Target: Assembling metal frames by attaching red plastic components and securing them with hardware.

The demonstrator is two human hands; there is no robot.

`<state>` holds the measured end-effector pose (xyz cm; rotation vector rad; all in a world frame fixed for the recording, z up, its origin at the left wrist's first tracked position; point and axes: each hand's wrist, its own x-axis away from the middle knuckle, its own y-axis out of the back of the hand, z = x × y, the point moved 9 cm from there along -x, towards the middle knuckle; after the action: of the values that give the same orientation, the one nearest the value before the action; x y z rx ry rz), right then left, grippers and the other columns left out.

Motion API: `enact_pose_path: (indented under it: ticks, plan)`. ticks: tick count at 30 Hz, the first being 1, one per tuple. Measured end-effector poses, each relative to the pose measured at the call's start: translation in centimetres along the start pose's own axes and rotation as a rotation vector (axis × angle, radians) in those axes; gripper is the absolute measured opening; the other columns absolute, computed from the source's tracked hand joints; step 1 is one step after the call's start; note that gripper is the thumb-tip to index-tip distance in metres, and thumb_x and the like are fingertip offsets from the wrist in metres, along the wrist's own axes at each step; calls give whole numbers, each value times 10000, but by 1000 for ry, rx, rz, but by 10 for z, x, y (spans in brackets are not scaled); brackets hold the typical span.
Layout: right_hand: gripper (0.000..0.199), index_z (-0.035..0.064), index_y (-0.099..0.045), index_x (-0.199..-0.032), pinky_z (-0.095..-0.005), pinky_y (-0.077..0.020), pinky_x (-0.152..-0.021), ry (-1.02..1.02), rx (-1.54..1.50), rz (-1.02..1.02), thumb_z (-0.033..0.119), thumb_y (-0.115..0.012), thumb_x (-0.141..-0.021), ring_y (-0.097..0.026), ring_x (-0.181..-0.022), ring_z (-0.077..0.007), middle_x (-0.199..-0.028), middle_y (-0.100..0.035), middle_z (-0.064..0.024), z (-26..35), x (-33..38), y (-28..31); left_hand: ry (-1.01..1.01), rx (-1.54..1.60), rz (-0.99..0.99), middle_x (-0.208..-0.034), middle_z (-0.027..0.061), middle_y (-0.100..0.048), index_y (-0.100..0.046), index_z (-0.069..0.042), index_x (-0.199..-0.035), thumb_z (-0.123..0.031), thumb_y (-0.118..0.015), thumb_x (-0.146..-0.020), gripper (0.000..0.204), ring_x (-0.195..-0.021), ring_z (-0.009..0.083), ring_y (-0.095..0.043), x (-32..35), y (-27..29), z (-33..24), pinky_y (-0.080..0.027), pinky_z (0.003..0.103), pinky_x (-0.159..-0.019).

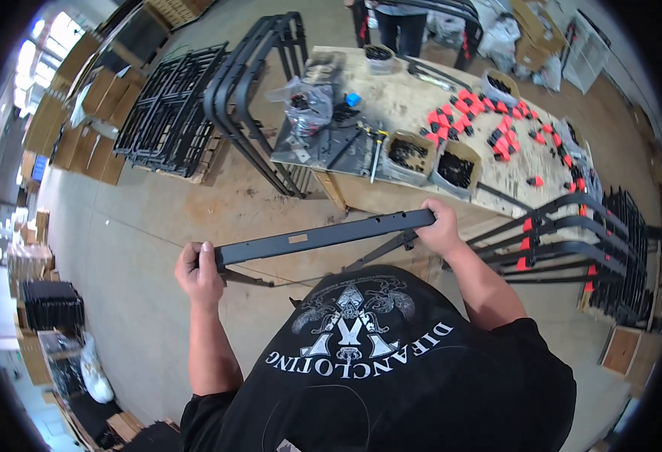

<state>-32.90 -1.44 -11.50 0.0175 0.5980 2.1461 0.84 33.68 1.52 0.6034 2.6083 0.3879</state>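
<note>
I hold a long flat black metal bar (pixel 323 235) level in front of my chest, with a small tan sticker near its middle. My left hand (pixel 199 273) grips its left end. My right hand (pixel 440 226) grips its right end, close to the front edge of the wooden workbench (pixel 414 98). Thinner black rods hang from the bar below it, partly hidden by my shirt.
The workbench carries boxes of black hardware (pixel 410 154), red-and-black clips (pixel 470 113), a plastic bag of parts (pixel 308 102) and a screwdriver (pixel 376 151). Curved black frames (pixel 252 75) lean left of it, with stacked grids (pixel 169 113). Finished frames (pixel 572 241) lie on the right. A person (pixel 400 22) stands beyond the bench.
</note>
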Motion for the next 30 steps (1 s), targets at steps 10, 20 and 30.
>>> enact_pose_path:
  ticks: [10, 20, 30]
  plan:
    - [236, 44, -517, -789, -328, -423, -597, 4, 161, -172, 31, -728, -685, -478, -632, -210, -687, -482, -97, 12, 13, 137, -38, 169, 46, -686, -53, -471, -566, -47, -741, -112, -594, -991, 260, -650, 47, -374, -23, -126, 9, -289, 257, -571]
    - [250, 39, -525, -755, -319, -420, -570, 51, 295, -313, 65, -770, -714, -473, -595, -190, -659, -492, -88, -20, 13, 163, 1, 230, 142, -685, -52, -470, -551, -47, -706, -131, -590, -978, 288, -660, 57, -377, -53, -225, 52, -305, 256, -583]
    - [247, 52, -530, -766, -319, -428, -585, -139, 432, -390, 75, -773, -722, -486, -601, -184, -659, -510, -75, -25, -12, 143, -2, 312, 307, -703, -63, -484, -580, -23, -739, -129, -608, -972, 258, -680, 45, -397, -124, -261, 63, -317, 237, -590]
